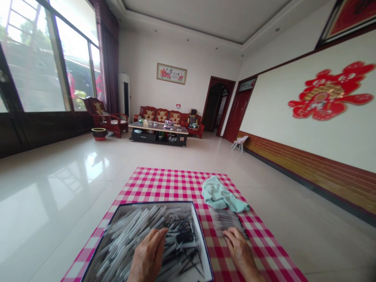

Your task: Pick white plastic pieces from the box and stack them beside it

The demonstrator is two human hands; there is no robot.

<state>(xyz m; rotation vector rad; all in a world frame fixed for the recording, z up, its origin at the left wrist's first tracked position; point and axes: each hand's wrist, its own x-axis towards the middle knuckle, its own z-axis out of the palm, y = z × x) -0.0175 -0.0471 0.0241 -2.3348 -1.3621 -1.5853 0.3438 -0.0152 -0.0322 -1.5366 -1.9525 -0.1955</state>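
Over an open box [202, 239] with a dark blue rim hangs my left hand [149, 250], its thumb and fingers pinched together. Whatever lies in that pinch is too small to make out. Long translucent plastic tubes [123, 235] fill the left part of the box, and thin black pieces [186, 237] lie jumbled at its right. On the cloth beside the box is a row of clear plastic tubes [225, 220], dark at the right end and blurred. My right hand [238, 246] has its fingers closed at the near ends of this row, on a clear tube.
A pink-and-white checked tablecloth [164, 184] covers the table. Just beyond the row of tubes lies a crumpled mint-green cloth [220, 194]. Farther off across the tiled floor stand a low coffee table [158, 133], a red wooden sofa [161, 115] and a small stool [241, 141].
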